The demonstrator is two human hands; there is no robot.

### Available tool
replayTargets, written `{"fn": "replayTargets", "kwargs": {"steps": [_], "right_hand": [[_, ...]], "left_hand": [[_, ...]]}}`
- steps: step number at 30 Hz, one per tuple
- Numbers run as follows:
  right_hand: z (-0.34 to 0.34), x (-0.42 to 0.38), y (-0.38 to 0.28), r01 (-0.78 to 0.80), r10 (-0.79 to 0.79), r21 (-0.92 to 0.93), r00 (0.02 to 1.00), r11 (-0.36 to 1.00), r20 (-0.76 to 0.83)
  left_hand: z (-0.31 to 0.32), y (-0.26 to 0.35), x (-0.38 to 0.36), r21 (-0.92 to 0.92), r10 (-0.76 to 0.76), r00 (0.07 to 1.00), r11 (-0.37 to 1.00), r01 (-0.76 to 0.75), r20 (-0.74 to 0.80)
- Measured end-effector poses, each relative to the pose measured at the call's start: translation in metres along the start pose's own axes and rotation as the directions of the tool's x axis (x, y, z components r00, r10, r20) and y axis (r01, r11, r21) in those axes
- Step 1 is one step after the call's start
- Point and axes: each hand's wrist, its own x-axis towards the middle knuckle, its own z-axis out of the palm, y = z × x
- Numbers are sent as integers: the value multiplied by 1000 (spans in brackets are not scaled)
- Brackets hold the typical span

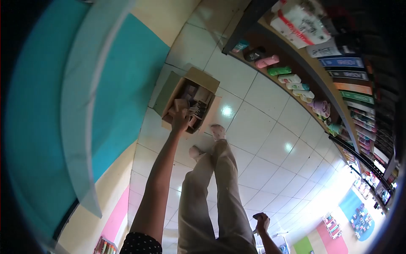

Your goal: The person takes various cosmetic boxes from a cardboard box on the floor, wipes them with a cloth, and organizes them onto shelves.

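Note:
An open cardboard box (169, 95) stands on the floor with its flaps folded out. Several small boxes (202, 95) lie jumbled inside it. My left hand (181, 120) reaches down into it, fingers closed at a small brown box (182, 104); the fingertips are partly hidden. Off to the lower right, my right hand (263, 222) is wrapped round a small dark object (256, 216), too little of which shows to name it.
Curved shelves (313, 59) on the right carry bottles (267, 62) and packs (298, 23). A teal wall (122, 93) runs close along the left, behind a pale curved edge (84, 84). My feet (218, 132) stand on white tiles (262, 131) just before the box.

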Motion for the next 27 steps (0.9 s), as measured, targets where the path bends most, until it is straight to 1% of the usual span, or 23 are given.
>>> {"fn": "replayTargets", "kwargs": {"steps": [1, 2, 3, 4, 6, 7, 8, 9, 10, 12, 13, 14, 15, 16, 17, 18, 19, 20, 21, 22, 24, 25, 27], "right_hand": [[2, -1, -4, -16, 16, -40, 1000, 999, -3], [4, -1, -10, -28, 28, -80, 1000, 996, -8], [9, 3, 1, -78, 78, -17, 997, 997, 9], [11, 4, 10, -77, 77, 0, 997, 997, 14], [13, 7, 23, -142, 142, 0, 990, 990, 12], [11, 8, 28, -162, 162, -17, 986, 987, 26], [7, 9, 2, -215, 215, 5, 976, 977, 34], [7, 11, 5, -202, 204, -60, 978, 978, 31], [5, 11, 12, -187, 192, -124, 981, 974, 30], [7, 12, 23, -198, 203, -114, 978, 974, 35], [7, 12, 27, -201, 205, -93, 978, 975, 32], [9, 12, 29, -203, 207, -98, 978, 974, 37], [11, 13, 30, -233, 235, -44, 971, 971, 33], [12, 13, 31, -263, 263, 10, 964, 965, 27], [10, 13, 33, -222, 222, -16, 974, 975, 41], [8, 13, 14, -225, 227, -40, 973, 973, 47], [7, 13, 23, -279, 276, 29, 958, 960, 74], [6, 12, 31, -334, 324, 94, 940, 938, 104], [5, 16, -7, -414, 404, 76, 906, 907, 126], [7, 9, 37, -351, 331, 197, 935, 915, 128], [6, 10, 41, -326, 308, 164, 943, 931, 128], [9, 13, 43, -330, 312, 160, 941, 930, 131], [13, 14, 46, -340, 323, 161, 938, 927, 123]], "left_hand": [[7, 4, 17, 2, -11, 1000, 1000, 11, 15], [13, 7, 35, 15, 28, 999, 999, -29, 36], [19, 10, 49, 26, 64, 996, 997, -66, 56], [25, 10, 63, 27, 48, 997, 998, -50, 62], [41, 8, 86, -52, 39, 999, 998, -41, -28], [54, 0, 102, -52, 23, 1000, 998, -24, -21], [67, -9, 117, -52, 28, 999, 998, -27, 24], [80, -19, 127, -54, 34, 997, 998, -31, 70], [91, -18, 127, -54, 22, 997, 998, -18, 75], [102, -1, 118, -40, 7, 979, 999, -15, -203], [95, 6, 112, -41, -3, 980, 999, -6, -198], [84, 14, 106, 11, -15, 995, 1000, 16, -104], [81, 13, 106, 65, -31, 999, 997, 31, -11], [78, 6, 108, 65, -35, 999, 997, 36, -11], [69, -2, 110, 152, 72, 997, 986, -68, -22], [63, -12, 114, 239, 182, 983, 956, -171, -25], [58, -27, 121, 237, 181, 983, 957, -169, -29], [55, -40, 128, 273, 142, 990, 952, -136, -3], [55, -49, 135, 309, 100, 995, 945, -102, 22], [58, -55, 144, 308, 96, 995, 946, -98, 22], [64, -66, 163, 466, 22, 986, 879, -99, 167], [66, -70, 170, 467, 17, 985, 879, -96, 170], [68, -74, 176, 456, -6, 960, 881, -127, 279]]}}
